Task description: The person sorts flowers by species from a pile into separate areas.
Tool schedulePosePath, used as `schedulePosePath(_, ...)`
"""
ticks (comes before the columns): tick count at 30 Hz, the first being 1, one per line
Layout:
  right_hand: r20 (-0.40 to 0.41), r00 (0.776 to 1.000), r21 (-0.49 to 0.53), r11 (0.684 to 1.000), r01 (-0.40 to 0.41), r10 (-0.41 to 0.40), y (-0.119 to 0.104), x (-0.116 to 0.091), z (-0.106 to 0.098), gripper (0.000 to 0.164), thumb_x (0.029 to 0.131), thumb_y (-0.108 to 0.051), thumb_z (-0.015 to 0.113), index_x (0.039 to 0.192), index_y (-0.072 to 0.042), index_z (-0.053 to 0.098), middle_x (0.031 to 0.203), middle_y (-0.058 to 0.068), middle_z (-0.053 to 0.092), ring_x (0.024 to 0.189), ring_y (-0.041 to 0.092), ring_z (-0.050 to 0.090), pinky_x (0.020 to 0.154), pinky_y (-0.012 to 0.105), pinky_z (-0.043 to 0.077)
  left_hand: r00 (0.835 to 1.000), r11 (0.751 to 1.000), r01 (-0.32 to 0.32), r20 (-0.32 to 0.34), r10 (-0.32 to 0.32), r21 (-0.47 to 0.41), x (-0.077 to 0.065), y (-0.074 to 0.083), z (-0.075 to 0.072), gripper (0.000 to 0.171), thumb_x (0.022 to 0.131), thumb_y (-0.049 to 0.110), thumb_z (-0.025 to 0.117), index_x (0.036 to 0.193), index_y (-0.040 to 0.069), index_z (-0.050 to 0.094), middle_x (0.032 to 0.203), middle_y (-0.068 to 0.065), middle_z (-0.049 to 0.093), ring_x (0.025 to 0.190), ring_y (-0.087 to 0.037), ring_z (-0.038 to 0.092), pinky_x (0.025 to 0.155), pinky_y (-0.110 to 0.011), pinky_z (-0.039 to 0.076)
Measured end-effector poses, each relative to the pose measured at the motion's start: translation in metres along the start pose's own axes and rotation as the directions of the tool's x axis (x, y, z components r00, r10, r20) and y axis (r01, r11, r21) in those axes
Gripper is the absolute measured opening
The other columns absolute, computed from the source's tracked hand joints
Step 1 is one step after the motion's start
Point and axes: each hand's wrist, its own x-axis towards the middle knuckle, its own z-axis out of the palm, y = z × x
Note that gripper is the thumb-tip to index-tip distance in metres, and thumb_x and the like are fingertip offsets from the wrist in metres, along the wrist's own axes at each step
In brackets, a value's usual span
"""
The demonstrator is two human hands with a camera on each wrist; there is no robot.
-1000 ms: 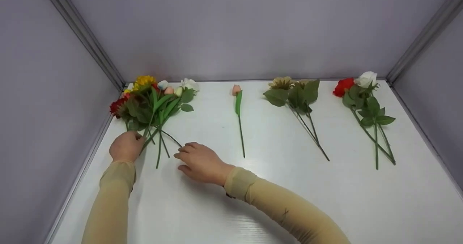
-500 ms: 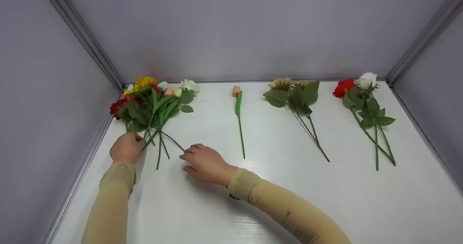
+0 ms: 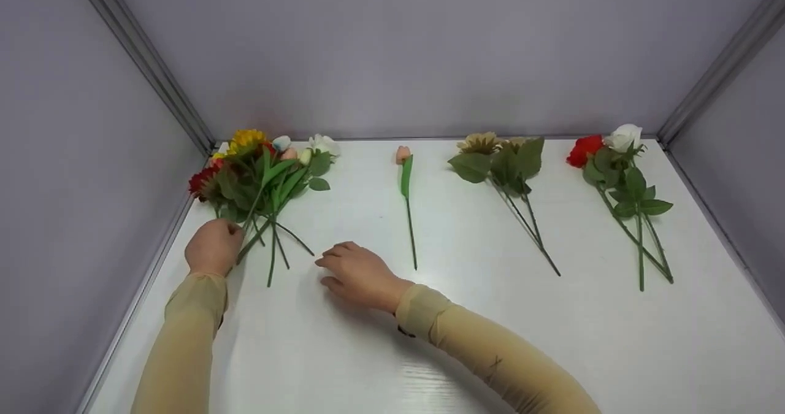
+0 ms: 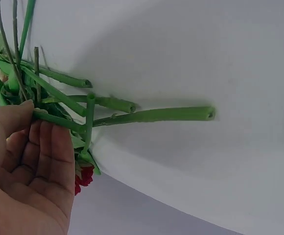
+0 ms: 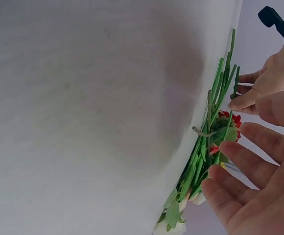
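Left wrist: left hand (image 4: 29, 166) pinches green stem (image 4: 59, 120); right wrist: right hand (image 5: 269, 193) empty, fingers relaxed; light pinch advisable, crossed stems (image 4: 171, 114) could snag.

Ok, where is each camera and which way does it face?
Head: on the head, facing forward and down at the table; left hand, right hand and sleeves show.
Left wrist: worn there, facing the stems; the left hand shows.
Right wrist: worn there, facing the table and stems; both hands show.
Both wrist views share the left hand and stems.
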Motion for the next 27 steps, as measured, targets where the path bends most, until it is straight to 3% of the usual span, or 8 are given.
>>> schedulePosePath(9, -0.039, 0.994, 0.132, 0.986, -0.100, 0.106, 0.029, -0.011, -0.013, 0.033, 0.105, -0.024, 0.061, 0.133, -0.009, 0.067, 0.133, 0.006, 0.066, 0.129, 0.024, 0.055, 0.110, 0.035, 0.043, 1.000, 0.997, -0.010, 0.016, 0.011, -0.076, -0.002, 0.025, -0.002, 0.026, 0.103, 0.019, 0.061, 0.109, -0.004, 0.072, 0.100, -0.020, 0.071, 0.083, -0.032, 0.064, 0.072, -0.050, 0.052)
schedulePosePath(14, -0.085, 0.963, 0.306, 0.927, -0.218, 0.255, 0.058, -0.023, -0.024, 0.029, 0.105, -0.021, 0.060, 0.128, -0.008, 0.071, 0.129, 0.005, 0.068, 0.125, 0.024, 0.059, 0.107, 0.039, 0.046, 0.997, 0.980, 0.001, 0.074, 0.014, -0.201, -0.007, 0.054, 0.003, 0.030, 0.104, 0.025, 0.061, 0.117, 0.000, 0.070, 0.106, -0.017, 0.069, 0.089, -0.030, 0.061, 0.077, -0.045, 0.052)
schedulePosePath(17, -0.104, 0.923, 0.437, 0.851, -0.292, 0.370, 0.078, -0.033, -0.032, 0.028, 0.105, -0.021, 0.059, 0.127, -0.008, 0.072, 0.127, 0.005, 0.070, 0.122, 0.023, 0.062, 0.103, 0.040, 0.048, 0.993, 0.956, 0.000, 0.112, 0.034, -0.293, -0.011, 0.078, 0.012, 0.029, 0.104, 0.028, 0.062, 0.118, 0.004, 0.070, 0.108, -0.014, 0.068, 0.089, -0.028, 0.060, 0.077, -0.042, 0.051)
schedulePosePath(21, -0.117, 0.855, 0.615, 0.712, -0.337, 0.506, 0.102, -0.046, -0.047, 0.028, 0.106, -0.022, 0.059, 0.125, -0.007, 0.073, 0.121, 0.004, 0.071, 0.113, 0.020, 0.065, 0.093, 0.039, 0.054, 0.986, 0.906, -0.011, 0.145, 0.080, -0.423, -0.019, 0.117, 0.032, 0.025, 0.101, 0.027, 0.066, 0.114, 0.006, 0.071, 0.103, -0.011, 0.069, 0.088, -0.024, 0.062, 0.076, -0.038, 0.052)
schedulePosePath(24, -0.113, 0.813, 0.730, 0.603, -0.323, 0.572, 0.117, -0.052, -0.058, 0.028, 0.105, -0.024, 0.061, 0.123, -0.006, 0.074, 0.116, 0.004, 0.073, 0.109, 0.023, 0.066, 0.091, 0.039, 0.054, 0.979, 0.853, 0.001, 0.174, 0.105, -0.522, -0.030, 0.149, 0.049, 0.022, 0.099, 0.026, 0.070, 0.110, 0.006, 0.072, 0.100, -0.009, 0.069, 0.088, -0.022, 0.063, 0.076, -0.036, 0.054)
schedulePosePath(27, -0.094, 0.793, 0.828, 0.490, -0.273, 0.601, 0.126, -0.055, -0.069, 0.028, 0.104, -0.025, 0.063, 0.121, -0.005, 0.074, 0.115, 0.008, 0.073, 0.112, 0.030, 0.066, 0.093, 0.038, 0.054, 0.969, 0.795, 0.015, 0.205, 0.139, -0.607, -0.043, 0.178, 0.066, 0.021, 0.098, 0.025, 0.071, 0.108, 0.007, 0.072, 0.098, -0.007, 0.068, 0.087, -0.021, 0.065, 0.075, -0.034, 0.057)
